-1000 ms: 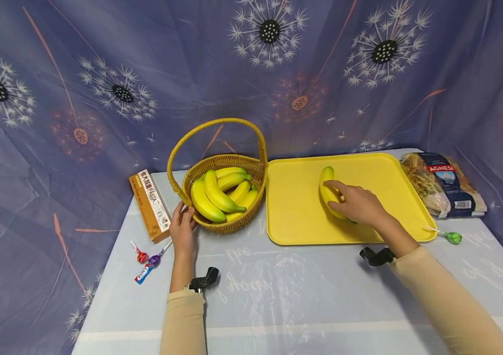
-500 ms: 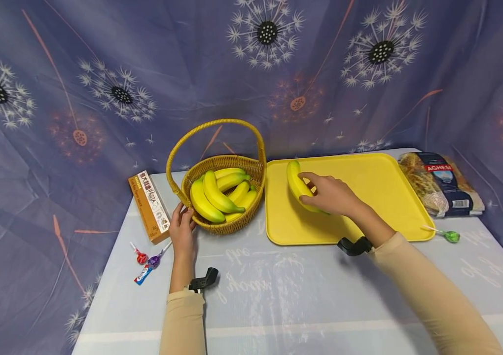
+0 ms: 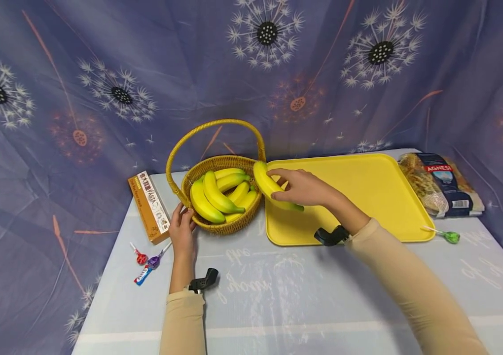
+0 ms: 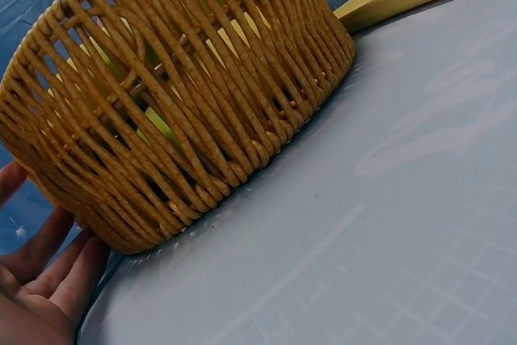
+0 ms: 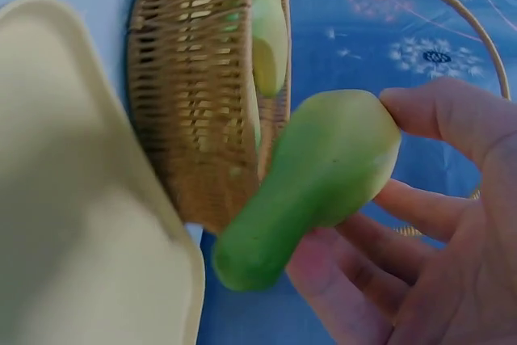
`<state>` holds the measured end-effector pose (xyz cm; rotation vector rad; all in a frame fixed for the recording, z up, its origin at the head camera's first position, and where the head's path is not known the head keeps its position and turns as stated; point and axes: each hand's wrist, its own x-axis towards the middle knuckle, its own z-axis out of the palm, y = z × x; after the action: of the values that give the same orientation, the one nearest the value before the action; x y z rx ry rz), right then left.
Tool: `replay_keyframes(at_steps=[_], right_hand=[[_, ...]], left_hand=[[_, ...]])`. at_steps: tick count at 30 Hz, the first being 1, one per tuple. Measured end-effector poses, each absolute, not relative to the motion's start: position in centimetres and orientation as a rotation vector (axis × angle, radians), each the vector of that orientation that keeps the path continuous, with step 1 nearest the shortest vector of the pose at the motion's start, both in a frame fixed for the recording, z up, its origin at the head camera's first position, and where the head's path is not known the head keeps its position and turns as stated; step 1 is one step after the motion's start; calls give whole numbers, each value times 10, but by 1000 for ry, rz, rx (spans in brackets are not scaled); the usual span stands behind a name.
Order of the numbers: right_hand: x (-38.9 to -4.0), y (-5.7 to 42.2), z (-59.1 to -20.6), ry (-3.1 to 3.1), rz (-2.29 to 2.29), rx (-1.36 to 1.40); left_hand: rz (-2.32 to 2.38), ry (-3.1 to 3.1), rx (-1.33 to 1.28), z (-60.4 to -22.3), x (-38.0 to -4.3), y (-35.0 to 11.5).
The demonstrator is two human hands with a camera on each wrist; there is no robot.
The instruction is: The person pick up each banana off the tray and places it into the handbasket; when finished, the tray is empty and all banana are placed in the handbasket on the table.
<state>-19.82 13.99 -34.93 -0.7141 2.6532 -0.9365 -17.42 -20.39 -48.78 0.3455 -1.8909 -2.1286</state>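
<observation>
My right hand (image 3: 301, 187) pinches a yellow banana (image 3: 266, 182) with a green tip between thumb and fingers. It is above the left edge of the yellow tray (image 3: 349, 172), close by the basket's right rim. In the right wrist view the banana's green end (image 5: 262, 240) points toward the camera. Several more bananas (image 3: 218, 192) lie in the wicker basket (image 3: 233, 228), which has a tall arched handle. At the basket's left side, my left hand (image 3: 182, 230) rests against the outer wall. The left wrist view shows its fingers (image 4: 81, 268) relaxed and touching the weave.
Left of the basket lies a pasta box (image 3: 149, 207), with wrapped lollipops (image 3: 154, 261) in front of it. A bag of Agnesi pasta (image 3: 442, 185) is right of the tray, and a green lollipop (image 3: 451, 236) lies by the tray's front right corner. A patterned cloth hangs behind.
The right hand has lifted the banana from the tray's middle and carried it left to the basket's right rim. The left hand has stayed at the basket.
</observation>
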Motion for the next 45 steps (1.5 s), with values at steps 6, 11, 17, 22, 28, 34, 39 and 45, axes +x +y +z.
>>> replay_keyframes(at_steps=[6,11,17,22,28,34,39,45], right_hand=[[-222,107,-349,2561,-1059,-783],[-238,86,-350,2493,-1126,-722],[-252,64,-351,2427,-1169,-615],[-259,47,-356,2371,-1235,-555],[-263,31,-369,2421,-1220,-475],[-258,18,-381,2598,-968,-491],[-253,15,-386,2667,-850,-480],[-250,22,-385,2649,-877,-553]], left_hand=[[-2156,-1890,378,-486,-172,-209],[-2173,-1883,386,-484,-173,-210],[-2152,-1886,386,-485,-175,-209],[-2151,-1878,394,-484,-172,-208],[-2170,-1889,390,-472,-167,-204],[-2161,-1897,371,-459,-160,-196],[-2059,-1780,339,-462,-160,-192],[-1922,-1592,200,-464,-159,-190]])
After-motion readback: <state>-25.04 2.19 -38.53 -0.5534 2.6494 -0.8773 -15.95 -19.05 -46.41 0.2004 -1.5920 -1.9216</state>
